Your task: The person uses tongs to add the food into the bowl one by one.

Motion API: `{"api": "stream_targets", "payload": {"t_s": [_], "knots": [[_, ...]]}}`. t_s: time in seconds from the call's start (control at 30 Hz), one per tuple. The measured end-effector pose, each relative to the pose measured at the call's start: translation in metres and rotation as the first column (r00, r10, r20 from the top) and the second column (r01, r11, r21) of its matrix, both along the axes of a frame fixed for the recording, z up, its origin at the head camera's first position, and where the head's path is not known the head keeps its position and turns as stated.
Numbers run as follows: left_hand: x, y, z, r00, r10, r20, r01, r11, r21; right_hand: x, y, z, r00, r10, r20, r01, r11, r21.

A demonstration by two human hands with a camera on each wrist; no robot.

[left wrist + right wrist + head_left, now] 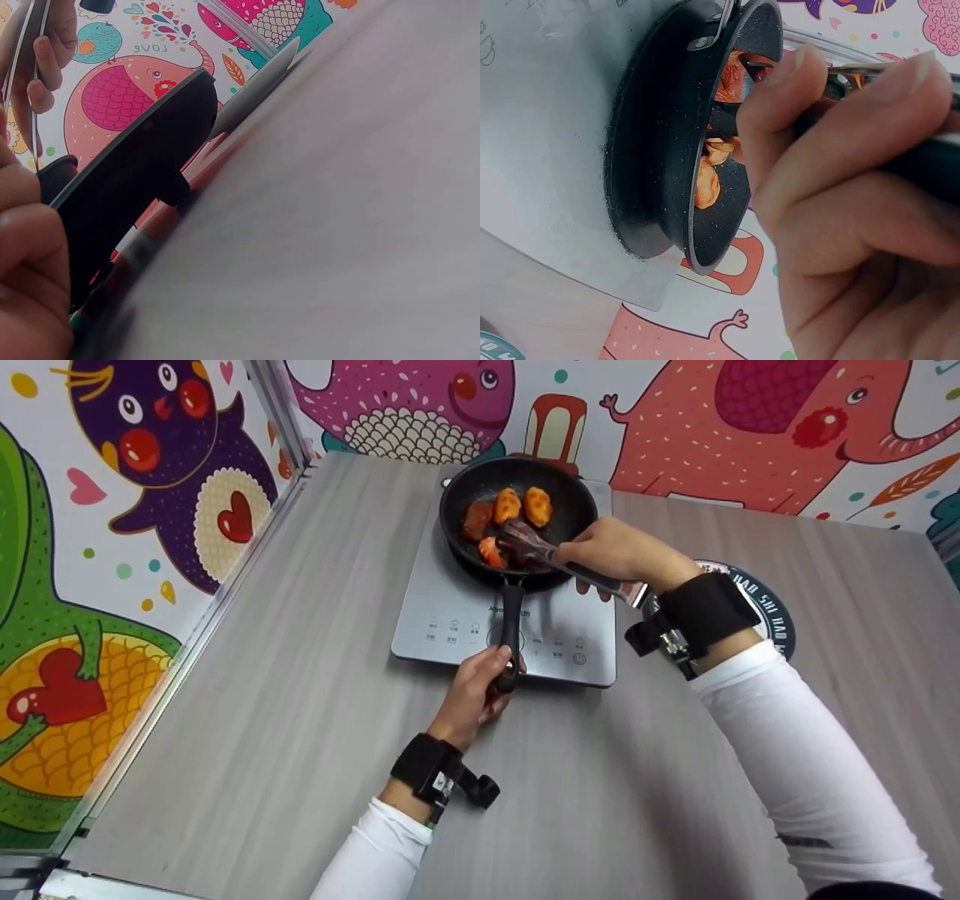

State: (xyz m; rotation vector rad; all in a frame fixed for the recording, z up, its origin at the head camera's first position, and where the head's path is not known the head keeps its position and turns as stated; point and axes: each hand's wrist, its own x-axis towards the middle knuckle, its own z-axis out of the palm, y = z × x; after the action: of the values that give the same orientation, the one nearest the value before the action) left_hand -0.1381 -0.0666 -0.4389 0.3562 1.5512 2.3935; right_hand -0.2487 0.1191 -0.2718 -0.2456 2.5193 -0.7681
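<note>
A black frying pan [574, 510] sits on a silver induction cooktop [420, 607]. My left hand [474, 690] grips the end of its handle [512, 615]; in the left wrist view that hand [30, 262] is at the left edge. My right hand [619, 553] holds tongs [536, 544], their tips down in the pan among the food. Two orange-yellow browned pieces [538, 506] lie toward the pan's far side. A brown slice [477, 521] is at the left, and a bright orange-red piece [491, 552] lies near the tong tips. The tongs partly hide the food under them.
A round dark plate or mat with white lettering [772, 604] lies right of the cooktop, partly behind my right wrist. Walls with cartoon animals [697, 442] stand at the back and left. A metal frame edge [187, 637] runs along the table's left side.
</note>
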Motion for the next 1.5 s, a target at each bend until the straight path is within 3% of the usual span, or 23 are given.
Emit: {"api": "stream_targets", "payload": {"t_s": [0.47,0.7,1.17,1.33,1.5], "knots": [[-0.001,0.001,0.002,1.000,-0.004,0.000,0.004,1.000,-0.026,0.005,0.001,0.006,1.000,0.010,-0.005,-0.010,0.997,0.070],[-0.001,0.001,0.002,1.000,0.013,0.003,-0.012,0.998,-0.056,0.009,0.013,0.004,0.997,0.000,-0.077,0.005,0.998,0.058],[-0.002,-0.001,0.001,1.000,0.024,0.007,-0.024,0.998,-0.062,0.025,0.035,-0.014,0.972,-0.099,-0.211,0.061,0.982,-0.179],[-0.001,0.001,0.000,0.999,0.029,0.019,-0.028,0.998,-0.048,0.036,0.047,-0.027,0.957,-0.149,-0.249,0.071,0.952,-0.298],[-0.001,0.001,-0.001,1.000,0.024,0.019,-0.023,0.999,-0.043,0.050,0.064,-0.037,0.939,-0.237,-0.248,0.113,0.896,-0.429]]}}
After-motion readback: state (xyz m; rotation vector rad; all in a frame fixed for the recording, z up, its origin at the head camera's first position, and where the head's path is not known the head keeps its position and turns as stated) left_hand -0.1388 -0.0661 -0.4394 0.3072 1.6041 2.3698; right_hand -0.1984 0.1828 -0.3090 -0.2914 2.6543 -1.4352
